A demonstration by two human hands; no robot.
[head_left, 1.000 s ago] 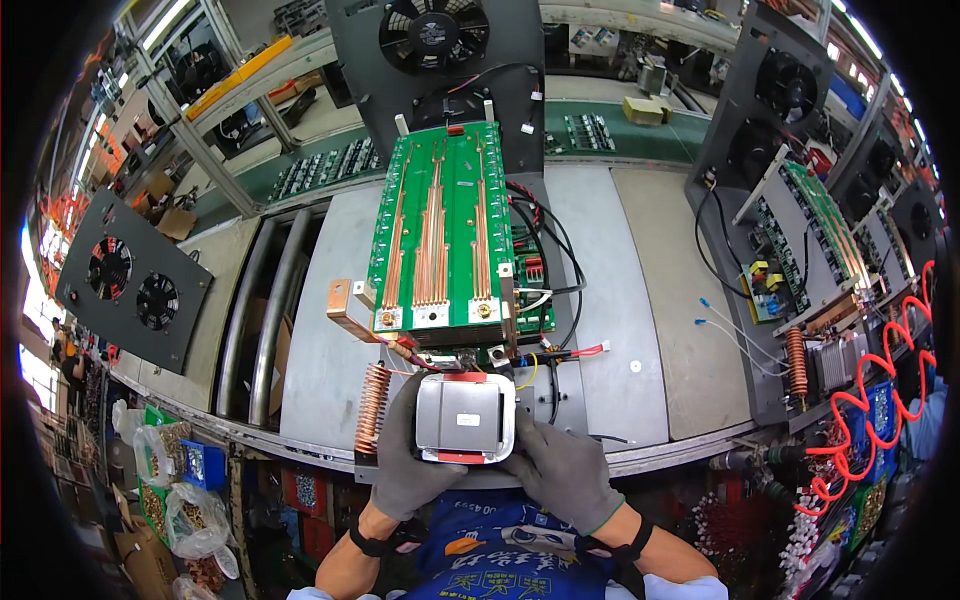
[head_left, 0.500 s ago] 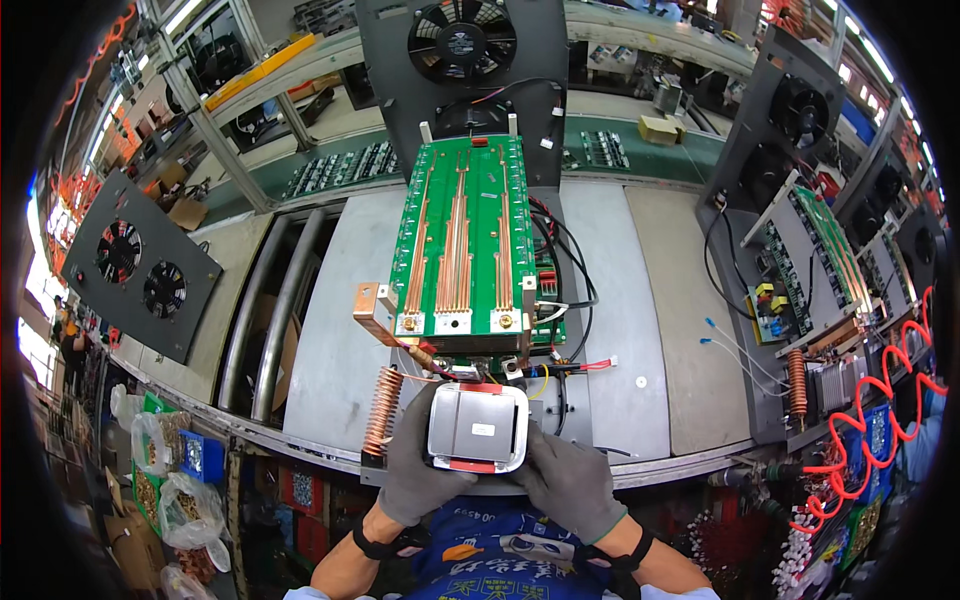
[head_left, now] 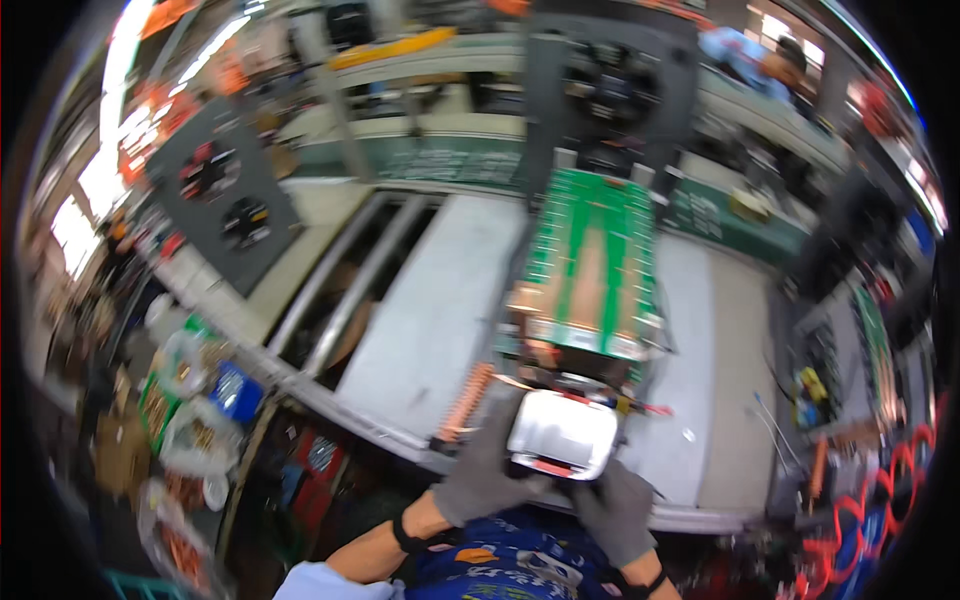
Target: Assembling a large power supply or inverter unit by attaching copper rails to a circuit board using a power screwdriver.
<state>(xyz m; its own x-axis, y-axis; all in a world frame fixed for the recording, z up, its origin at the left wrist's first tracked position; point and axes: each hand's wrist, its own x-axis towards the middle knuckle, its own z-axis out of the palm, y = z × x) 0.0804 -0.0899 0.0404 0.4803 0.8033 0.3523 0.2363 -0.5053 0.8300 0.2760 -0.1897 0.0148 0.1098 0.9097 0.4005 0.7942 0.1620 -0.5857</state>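
Both my hands wear grey gloves and are closed at the sides of a rounded rectangular silver block (head_left: 563, 434) with red edging. My left hand (head_left: 490, 470) wraps its left side, and my right hand (head_left: 615, 505) grips its lower right; some fingers are hidden beneath. The block is at the near end of an assembly with a long green circuit board (head_left: 590, 265) striped with copper. A copper coil (head_left: 467, 402) stands just left of my left hand. Dark and red leads show beside the block. Motion blur and glare hide its finer details.
Behind the board rises a dark panel with fans (head_left: 612, 80). Another fan panel (head_left: 225, 195) leans at left beside metal rollers (head_left: 365, 285). Bags of small parts and a blue bin (head_left: 237, 391) sit lower left. A coiled red hose (head_left: 850, 520) hangs at right.
The view has swung left, so the whole scene sits farther right in the picture and is blurred. Both hands remain on the silver block, whose top now catches bright light.
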